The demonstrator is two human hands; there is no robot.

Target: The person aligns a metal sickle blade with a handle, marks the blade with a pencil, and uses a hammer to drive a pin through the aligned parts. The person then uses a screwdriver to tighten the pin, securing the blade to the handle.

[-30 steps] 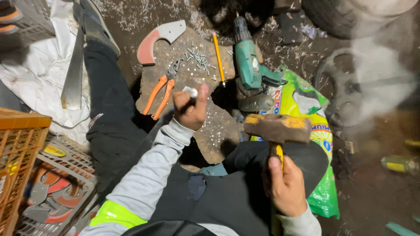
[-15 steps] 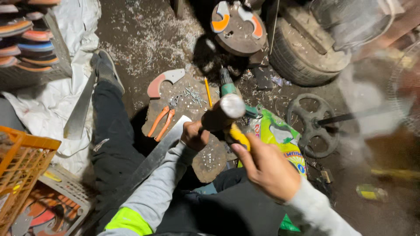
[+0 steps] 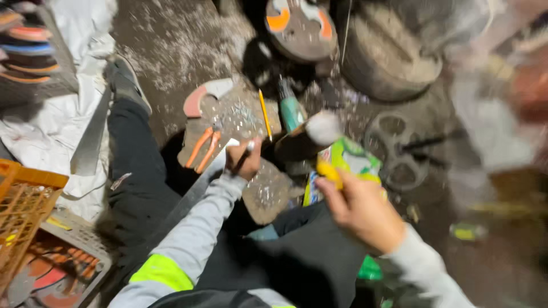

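My right hand (image 3: 365, 211) has its fingers wrapped round the yellow handle of a hammer (image 3: 305, 140), its head tilted up over the stone slab (image 3: 251, 165). My left hand (image 3: 244, 159), arm stretched forward, pinches a small white piece (image 3: 233, 142) against the slab beside the orange pliers (image 3: 202, 148).

The hammer (image 3: 311, 137) in the right hand (image 3: 362, 211) has a dull metal head with a worn, pale striking face and a glossy yellow handle. At nine o'clock from it, the left hand (image 3: 244, 159) rests on a rough, flat stone slab (image 3: 251, 171) dusted with bright metal shavings. The pliers (image 3: 204, 148) at ten o'clock carry smooth orange plastic grips. The crate (image 3: 23, 199) at eight o'clock is orange plastic lattice. The sleeves look like soft grey knit.
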